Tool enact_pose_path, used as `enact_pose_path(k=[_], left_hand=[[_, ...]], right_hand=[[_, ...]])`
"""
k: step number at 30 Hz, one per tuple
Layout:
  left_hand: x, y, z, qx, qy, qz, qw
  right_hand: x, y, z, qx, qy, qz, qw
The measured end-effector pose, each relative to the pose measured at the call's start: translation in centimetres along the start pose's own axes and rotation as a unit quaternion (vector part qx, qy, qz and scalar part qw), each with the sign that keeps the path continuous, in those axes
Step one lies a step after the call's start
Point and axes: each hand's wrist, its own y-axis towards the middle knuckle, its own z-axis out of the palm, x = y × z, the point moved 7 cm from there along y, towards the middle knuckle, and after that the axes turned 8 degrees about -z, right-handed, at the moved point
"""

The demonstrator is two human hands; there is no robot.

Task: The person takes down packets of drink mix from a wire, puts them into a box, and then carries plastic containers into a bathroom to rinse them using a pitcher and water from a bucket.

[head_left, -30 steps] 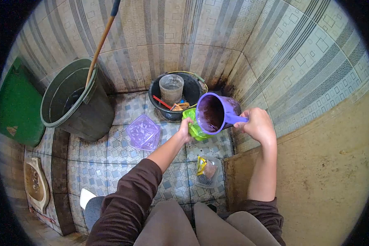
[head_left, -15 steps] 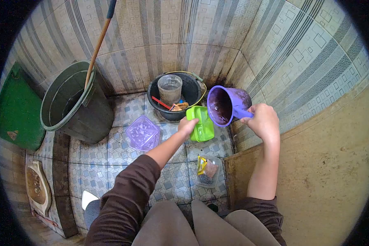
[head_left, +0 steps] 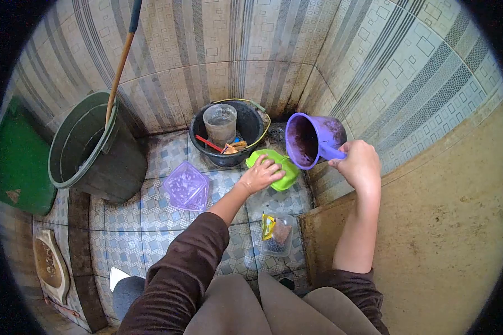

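My right hand [head_left: 360, 166] is closed around the handle of a purple water dipper [head_left: 331, 132], held tilted with its dark-stained mouth to the left. My left hand [head_left: 259, 175] grips a lime green plastic container [head_left: 288, 177], fingers spread over its outer side. The container is tipped over, with its inside turned away from me. On the floor to the left of that hand lies a translucent purple container [head_left: 186, 186]. Nearer to me sits a clear container [head_left: 277, 235] with a yellow packet and a pinkish pad in it.
A black bucket [head_left: 227, 159] by the back wall holds a cloudy plastic tub [head_left: 220, 124] and a red-handled item. At left stand a large grey-green bin [head_left: 117, 167] with a wooden pole [head_left: 120, 72] and a green panel [head_left: 25, 162]. A squat toilet [head_left: 51, 262] lies lower left.
My left hand has turned the green container over, so its outer side now faces me instead of its inside. The dipper stays beside it, nearly unmoved. The view has shifted slightly.
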Motion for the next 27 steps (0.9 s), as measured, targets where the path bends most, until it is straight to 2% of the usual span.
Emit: enact_pose_path(k=[1, 4, 5, 12, 16, 17, 18, 19, 20, 21, 22, 23, 25, 27], left_hand=[[-0.3, -0.3, -0.4, -0.029, 0.015, 0.028, 0.999], [-1.2, -0.7, -0.3, -0.026, 0.016, 0.085, 0.996], [-1.4, -0.7, 0.0, -0.003, 0.019, 0.094, 0.995], [-2.6, 1.4, -0.7, 0.005, 0.007, 0.150, 0.989], [-1.7, 2.0, 0.1, 0.021, -0.029, 0.082, 0.996], [0.2, 2.6, 1.0, 0.076, -0.069, -0.084, 0.991], [2.0, 2.4, 2.0, 0.128, -0.108, -0.249, 0.954], [3.0, 2.6, 1.8, 0.118, -0.126, -0.349, 0.921], [3.1, 3.3, 1.5, 0.118, -0.127, -0.351, 0.920], [4.5, 2.7, 2.1, 0.151, -0.198, -0.473, 0.845], [5.3, 1.6, 2.9, 0.180, -0.265, -0.582, 0.748], [5.8, 1.7, 3.8, 0.179, -0.265, -0.583, 0.747], [6.9, 0.2, 6.8, 0.147, -0.366, -0.653, 0.647], [7.4, -0.4, 8.1, 0.118, -0.394, -0.662, 0.626]], right_hand=[[0.1, -0.1, -0.2, -0.004, -0.015, -0.004, 1.000], [0.5, -0.3, -0.5, -0.014, -0.032, -0.012, 0.999], [0.8, -0.3, -0.5, -0.021, -0.035, -0.018, 0.999], [1.6, 0.0, 0.2, -0.033, -0.007, -0.030, 0.999], [1.7, 0.0, 0.1, -0.065, -0.005, -0.040, 0.997], [1.9, -0.2, -0.2, -0.073, -0.007, -0.042, 0.996], [2.0, -0.3, -0.3, -0.072, -0.007, -0.043, 0.996], [2.3, -0.5, -0.6, -0.081, -0.009, -0.053, 0.995], [2.6, -0.6, -0.7, -0.090, -0.011, -0.063, 0.994], [2.9, -0.7, -0.7, -0.089, -0.013, -0.064, 0.994], [3.4, -0.8, -0.6, -0.087, -0.021, -0.067, 0.994], [3.7, -0.8, -0.5, -0.085, -0.029, -0.071, 0.993], [3.8, -0.6, 0.4, -0.092, -0.037, -0.083, 0.992], [3.8, -0.3, 1.2, -0.098, -0.043, -0.094, 0.990]])
